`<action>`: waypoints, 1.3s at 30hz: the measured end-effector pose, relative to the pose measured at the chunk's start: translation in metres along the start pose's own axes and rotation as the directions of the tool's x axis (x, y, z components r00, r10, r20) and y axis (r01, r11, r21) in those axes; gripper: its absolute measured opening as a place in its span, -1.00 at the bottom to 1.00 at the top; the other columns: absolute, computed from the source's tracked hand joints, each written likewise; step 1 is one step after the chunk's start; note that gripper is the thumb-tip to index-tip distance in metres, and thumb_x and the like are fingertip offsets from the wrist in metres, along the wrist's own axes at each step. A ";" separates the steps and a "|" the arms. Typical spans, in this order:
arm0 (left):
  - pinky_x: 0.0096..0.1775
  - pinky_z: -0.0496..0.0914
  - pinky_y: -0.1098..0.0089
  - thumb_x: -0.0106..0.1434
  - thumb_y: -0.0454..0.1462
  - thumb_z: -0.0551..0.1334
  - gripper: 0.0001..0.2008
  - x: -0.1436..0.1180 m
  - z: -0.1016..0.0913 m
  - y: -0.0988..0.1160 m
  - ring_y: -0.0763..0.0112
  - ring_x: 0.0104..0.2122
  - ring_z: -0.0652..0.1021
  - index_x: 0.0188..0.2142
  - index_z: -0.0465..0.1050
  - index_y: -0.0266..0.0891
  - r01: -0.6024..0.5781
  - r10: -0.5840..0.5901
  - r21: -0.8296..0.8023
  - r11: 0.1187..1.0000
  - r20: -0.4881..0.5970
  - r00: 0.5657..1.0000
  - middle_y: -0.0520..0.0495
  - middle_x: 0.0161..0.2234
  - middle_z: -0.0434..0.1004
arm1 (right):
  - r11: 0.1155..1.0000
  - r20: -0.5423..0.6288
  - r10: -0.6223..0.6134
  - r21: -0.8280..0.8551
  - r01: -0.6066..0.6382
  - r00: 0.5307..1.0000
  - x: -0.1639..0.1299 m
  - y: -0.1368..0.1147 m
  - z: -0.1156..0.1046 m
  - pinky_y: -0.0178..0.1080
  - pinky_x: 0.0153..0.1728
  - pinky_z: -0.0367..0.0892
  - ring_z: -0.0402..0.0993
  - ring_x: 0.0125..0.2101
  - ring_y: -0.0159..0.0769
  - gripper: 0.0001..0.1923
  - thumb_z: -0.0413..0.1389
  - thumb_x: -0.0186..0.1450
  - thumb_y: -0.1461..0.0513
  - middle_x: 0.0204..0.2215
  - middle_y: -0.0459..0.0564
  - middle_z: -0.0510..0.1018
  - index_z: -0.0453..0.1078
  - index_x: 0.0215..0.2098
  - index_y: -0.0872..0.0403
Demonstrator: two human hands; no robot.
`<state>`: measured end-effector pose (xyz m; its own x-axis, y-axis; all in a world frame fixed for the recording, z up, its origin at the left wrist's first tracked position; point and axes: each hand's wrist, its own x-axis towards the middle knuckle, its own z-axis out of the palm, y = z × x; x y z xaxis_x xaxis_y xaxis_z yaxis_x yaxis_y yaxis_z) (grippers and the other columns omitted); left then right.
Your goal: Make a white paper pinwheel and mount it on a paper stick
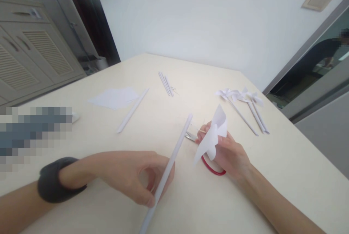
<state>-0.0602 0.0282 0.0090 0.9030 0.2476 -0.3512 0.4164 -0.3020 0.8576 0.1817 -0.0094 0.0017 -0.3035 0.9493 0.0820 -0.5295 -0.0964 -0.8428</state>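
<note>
My left hand pinches a long white paper stick that slants up toward the table's middle. A dark band sits on that wrist. My right hand holds a folded white paper pinwheel head upright, with a thin pin poking out near the fingers. Under the right hand lie scissors with a red handle and metal blades. The stick's far tip lies close to the pinwheel head.
On the cream table: finished white pinwheels on sticks at the right, a flat white paper sheet, one loose rolled stick, several thin sticks at the back. A cabinet stands at the left; a person shows at the far right doorway.
</note>
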 end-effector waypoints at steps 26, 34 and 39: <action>-0.34 0.36 0.40 -0.02 -0.29 0.28 -0.82 -0.002 0.012 0.008 0.29 -0.40 0.48 -0.36 0.39 -0.20 -0.084 0.091 0.115 0.990 -0.056 0.994 -0.01 -0.40 0.46 | 0.995 0.005 -0.010 -0.101 0.010 1.000 -0.003 0.000 -0.003 -0.18 -0.10 0.25 0.31 -0.33 -0.27 -0.82 0.22 0.08 0.18 -0.41 -0.05 0.41 0.46 -0.32 0.01; -0.35 0.37 0.41 -0.05 -0.30 0.29 -0.81 -0.002 0.011 0.007 0.32 -0.42 0.48 -0.38 0.39 -0.20 -0.086 0.093 0.117 0.989 -0.054 0.994 0.01 -0.41 0.46 | 0.993 -0.013 -0.008 -0.121 0.007 1.000 -0.001 0.001 -0.003 -0.16 -0.09 0.26 0.36 -0.32 -0.25 -0.82 0.21 0.10 0.17 -0.40 -0.04 0.46 0.46 -0.31 0.03; -0.35 0.37 0.40 -0.06 -0.33 0.28 -0.81 -0.002 0.012 0.009 0.30 -0.40 0.49 -0.38 0.38 -0.20 -0.058 0.062 0.115 0.992 -0.037 0.997 0.00 -0.41 0.47 | 0.992 -0.019 -0.022 -0.123 0.020 1.000 0.000 0.001 -0.004 -0.16 -0.07 0.26 0.38 -0.31 -0.26 -0.82 0.21 0.10 0.16 -0.38 -0.04 0.48 0.47 -0.32 0.03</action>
<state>-0.0569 0.0144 0.0127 0.9227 0.2620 -0.2829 0.3729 -0.4197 0.8275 0.1845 -0.0085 -0.0018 -0.2764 0.9567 0.0907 -0.4341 -0.0401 -0.9000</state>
